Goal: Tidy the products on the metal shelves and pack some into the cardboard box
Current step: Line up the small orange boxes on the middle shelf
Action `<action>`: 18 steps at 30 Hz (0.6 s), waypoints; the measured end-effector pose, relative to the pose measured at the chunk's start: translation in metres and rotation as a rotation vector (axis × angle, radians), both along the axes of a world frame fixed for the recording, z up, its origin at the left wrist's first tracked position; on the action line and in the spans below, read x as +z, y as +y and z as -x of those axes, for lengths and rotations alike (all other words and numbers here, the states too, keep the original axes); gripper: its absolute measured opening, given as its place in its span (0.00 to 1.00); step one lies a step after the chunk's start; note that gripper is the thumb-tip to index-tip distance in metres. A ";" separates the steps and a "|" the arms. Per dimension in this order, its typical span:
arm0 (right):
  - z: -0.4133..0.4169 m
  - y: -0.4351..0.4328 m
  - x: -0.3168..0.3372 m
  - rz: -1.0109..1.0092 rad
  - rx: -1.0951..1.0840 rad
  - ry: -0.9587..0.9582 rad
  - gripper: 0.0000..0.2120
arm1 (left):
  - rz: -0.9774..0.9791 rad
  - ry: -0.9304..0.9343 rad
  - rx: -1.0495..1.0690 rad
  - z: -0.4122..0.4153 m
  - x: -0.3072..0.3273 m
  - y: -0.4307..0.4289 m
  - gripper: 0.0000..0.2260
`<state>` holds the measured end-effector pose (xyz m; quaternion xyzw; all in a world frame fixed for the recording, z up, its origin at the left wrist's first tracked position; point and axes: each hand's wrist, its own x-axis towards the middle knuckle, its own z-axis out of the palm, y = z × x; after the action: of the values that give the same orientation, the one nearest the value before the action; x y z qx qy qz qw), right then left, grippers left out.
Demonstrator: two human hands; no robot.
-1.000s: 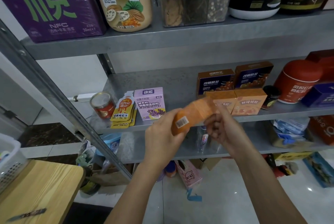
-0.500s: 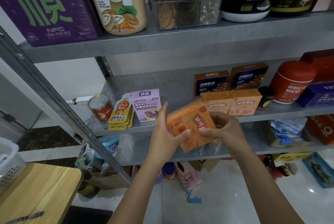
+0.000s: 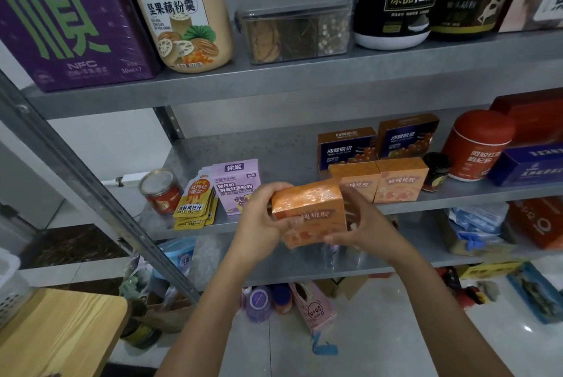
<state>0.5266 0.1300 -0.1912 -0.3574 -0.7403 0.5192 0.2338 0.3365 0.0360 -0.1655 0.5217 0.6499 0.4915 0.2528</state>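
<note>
1. The orange box [image 3: 309, 212] is held in the air just in front of the middle shelf [image 3: 243, 148], left of the two matching orange boxes [image 3: 377, 178] standing there.
2. Its printed face points at the camera with the lettering nearly level. Its long axis runs left to right, rising slightly to the right.
3. The left hand [image 3: 262, 218] grips its left side and the right hand [image 3: 362, 224] grips its right side, both clamped on it.
4. Half a second ago the box sat slanted with its lettering steeply tilted; now it is turned upright.
</note>
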 end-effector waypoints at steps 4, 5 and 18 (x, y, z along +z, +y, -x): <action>-0.001 0.003 -0.008 0.006 -0.086 -0.001 0.23 | 0.051 -0.095 -0.070 0.002 0.003 0.005 0.22; 0.000 0.004 -0.008 0.005 -0.100 0.006 0.23 | 0.062 -0.046 -0.079 0.003 0.003 0.007 0.22; 0.011 0.036 -0.002 -0.196 -0.132 -0.027 0.31 | 0.156 0.676 -0.051 0.004 0.035 0.054 0.25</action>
<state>0.5161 0.1661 -0.1934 -0.3879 -0.7654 0.4230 0.2912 0.3328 0.0896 -0.1310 0.6502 0.7192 0.2332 0.0750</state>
